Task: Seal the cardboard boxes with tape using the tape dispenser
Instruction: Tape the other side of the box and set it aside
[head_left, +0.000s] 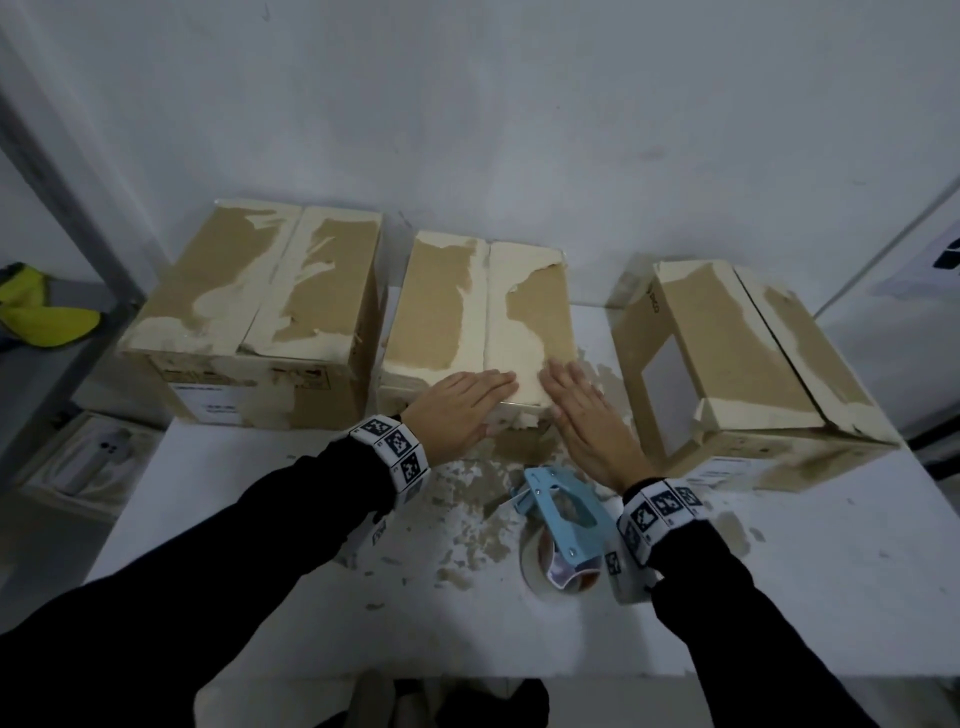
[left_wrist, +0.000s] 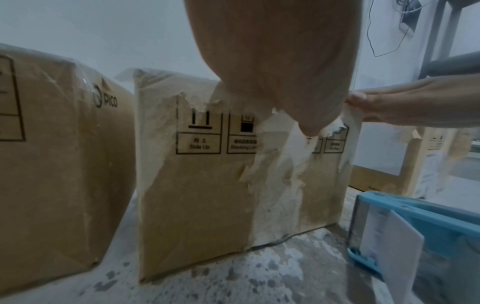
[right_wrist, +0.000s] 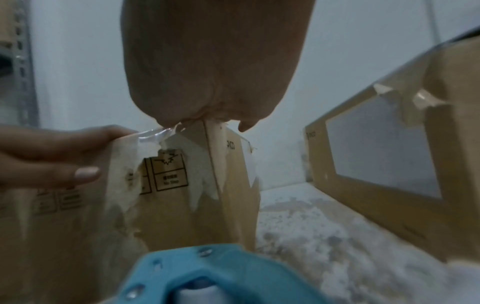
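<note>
Three worn cardboard boxes stand in a row on the white table (head_left: 779, 571). On the near top edge of the middle box (head_left: 483, 312) (left_wrist: 221, 185) (right_wrist: 182, 195) both my hands lie flat with straight fingers, either side of its centre seam. My left hand (head_left: 457, 410) (left_wrist: 280, 61) presses left of the seam, my right hand (head_left: 582, 415) (right_wrist: 213, 61) right of it. The blue tape dispenser (head_left: 563, 525) (left_wrist: 420, 230) (right_wrist: 197, 273) with its clear roll lies on the table just before that box, under my right wrist. Neither hand holds it.
The left box (head_left: 260, 301) (left_wrist: 52, 164) and the right box (head_left: 748, 358) (right_wrist: 384, 156), which is turned askew, flank the middle one. Torn paper scraps (head_left: 467, 525) litter the table. A grey shelf frame (head_left: 62, 234) with a yellow item (head_left: 41, 312) stands at left. A white wall is behind.
</note>
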